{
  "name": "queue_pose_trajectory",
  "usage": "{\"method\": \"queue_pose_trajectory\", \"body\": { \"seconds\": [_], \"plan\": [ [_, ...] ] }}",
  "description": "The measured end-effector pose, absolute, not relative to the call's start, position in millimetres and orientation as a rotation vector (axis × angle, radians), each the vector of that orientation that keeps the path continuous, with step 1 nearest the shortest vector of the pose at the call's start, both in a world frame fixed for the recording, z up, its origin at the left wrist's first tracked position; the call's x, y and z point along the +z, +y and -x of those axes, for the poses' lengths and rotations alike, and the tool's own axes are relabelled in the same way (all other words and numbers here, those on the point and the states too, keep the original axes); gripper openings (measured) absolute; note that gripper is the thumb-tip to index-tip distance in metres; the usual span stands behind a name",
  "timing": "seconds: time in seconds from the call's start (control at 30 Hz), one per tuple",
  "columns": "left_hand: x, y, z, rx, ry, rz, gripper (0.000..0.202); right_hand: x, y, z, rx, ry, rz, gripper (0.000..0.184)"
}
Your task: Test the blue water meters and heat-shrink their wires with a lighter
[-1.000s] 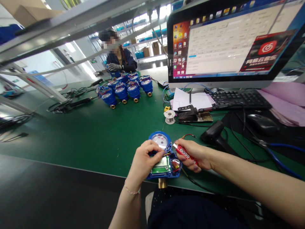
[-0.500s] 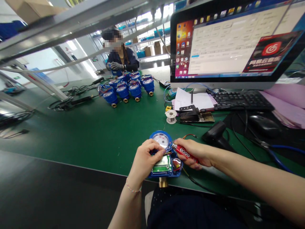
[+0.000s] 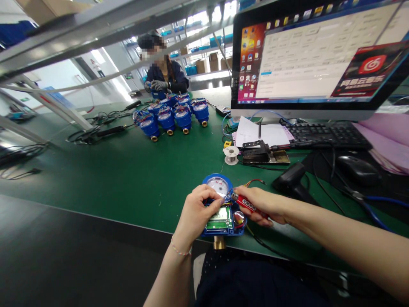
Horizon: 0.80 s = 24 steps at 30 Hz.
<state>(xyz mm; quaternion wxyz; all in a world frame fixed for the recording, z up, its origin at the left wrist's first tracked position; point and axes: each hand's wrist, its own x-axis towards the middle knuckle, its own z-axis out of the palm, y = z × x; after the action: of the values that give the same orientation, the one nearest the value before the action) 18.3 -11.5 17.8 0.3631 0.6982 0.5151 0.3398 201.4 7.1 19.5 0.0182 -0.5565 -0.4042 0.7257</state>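
A blue water meter (image 3: pixel 236 230) lies at the table's front edge, its brass fitting (image 3: pixel 219 243) pointing toward me. Its round dial is at the far side, and a green circuit board with a small display (image 3: pixel 220 223) sits nearer. Over the board, my left hand (image 3: pixel 202 209) pinches thin wires (image 3: pixel 227 203) between thumb and fingers; the fingertips partly hide them. My right hand (image 3: pixel 255 204) is wrapped round a red lighter (image 3: pixel 245 203), its metal top held close to those wires. Whether there is a flame I cannot tell.
Several blue meters (image 3: pixel 166 121) stand farther back, before a gloved co-worker (image 3: pixel 166 74). A solder spool (image 3: pixel 231 155), a barcode scanner (image 3: pixel 292 181), a keyboard (image 3: pixel 326 135) and a mouse (image 3: pixel 359 168) lie right of centre below a monitor (image 3: pixel 300 113). Cables run across the right side.
The view has shifted slightly. Both hands keep nearly the same place at the meter, with the lighter's top still beside the wires.
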Motion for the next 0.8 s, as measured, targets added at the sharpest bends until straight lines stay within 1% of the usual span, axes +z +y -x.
{"method": "queue_pose_trajectory", "body": {
  "seconds": [0.27, 0.53, 0.8],
  "plan": [
    [19.1, -11.7, -19.1, 0.881, 1.330, -1.805, 0.008, 20.1, 5.5, -200.8, 2.189, -1.295, 1.733, 0.058],
    [18.0, -11.8, -18.7, 0.880, 1.330, -1.791, 0.009, 22.6, 5.5, -199.7, 2.193, -1.294, 1.734, 0.058],
    [17.4, -11.0, -18.2, 0.892, 1.323, -1.783, 0.008, 18.9, 5.0, -200.1, 2.204, -1.267, 1.707, 0.062]
  ]
}}
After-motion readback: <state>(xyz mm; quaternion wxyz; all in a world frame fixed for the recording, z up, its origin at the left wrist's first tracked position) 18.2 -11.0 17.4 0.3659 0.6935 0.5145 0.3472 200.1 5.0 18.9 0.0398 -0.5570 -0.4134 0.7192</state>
